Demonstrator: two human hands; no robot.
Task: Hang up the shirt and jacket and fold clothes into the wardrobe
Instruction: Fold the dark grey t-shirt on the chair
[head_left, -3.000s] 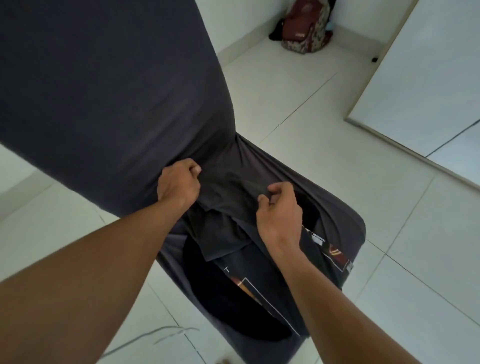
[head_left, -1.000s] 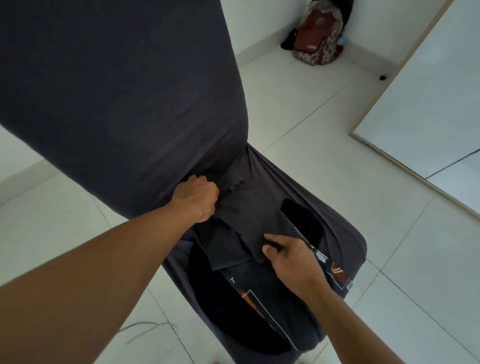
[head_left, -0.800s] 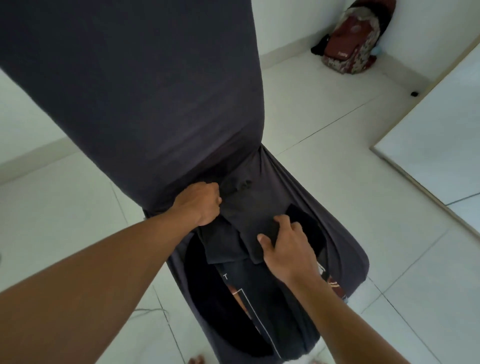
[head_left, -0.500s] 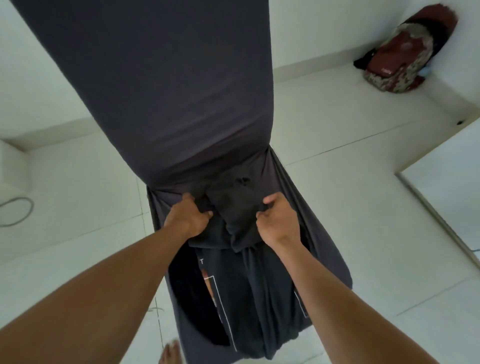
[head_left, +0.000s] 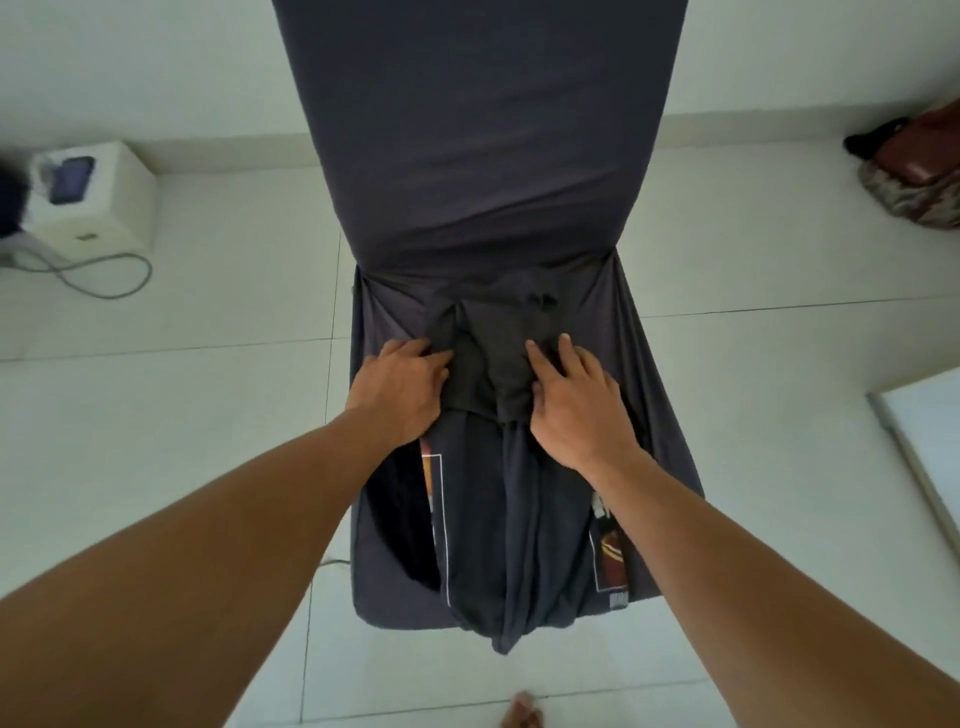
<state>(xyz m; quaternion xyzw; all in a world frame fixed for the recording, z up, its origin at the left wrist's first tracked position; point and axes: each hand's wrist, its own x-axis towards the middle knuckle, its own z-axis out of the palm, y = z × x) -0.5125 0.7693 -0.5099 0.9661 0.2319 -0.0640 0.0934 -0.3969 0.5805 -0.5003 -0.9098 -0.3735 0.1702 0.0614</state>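
Charcoal cloth covers the chair (head_left: 467, 130), back and seat alike. On the seat lies the dark T-shirt (head_left: 519, 519), lengthwise, its near end drooping over the front edge. Slivers of an orange and red print show along both its sides. Close to the chair back, a flap of the shirt is folded over onto the middle.

Our left hand (head_left: 400, 389) rests on the shirt just left of this fold, fingers (head_left: 436, 364) fairly straight and close together, tips touching the fold's edge. Our right hand (head_left: 576, 400) presses flat just right of the fold, its fingers spread apart, gripping nothing.

On the pale tiled floor (head_left: 208, 441), a white box (head_left: 98, 208) stands by the wall at left, a cable (head_left: 109, 280) looping beside it. A backpack (head_left: 919, 171) slumps at far right. Bare toes (head_left: 522, 714) show at the bottom edge.
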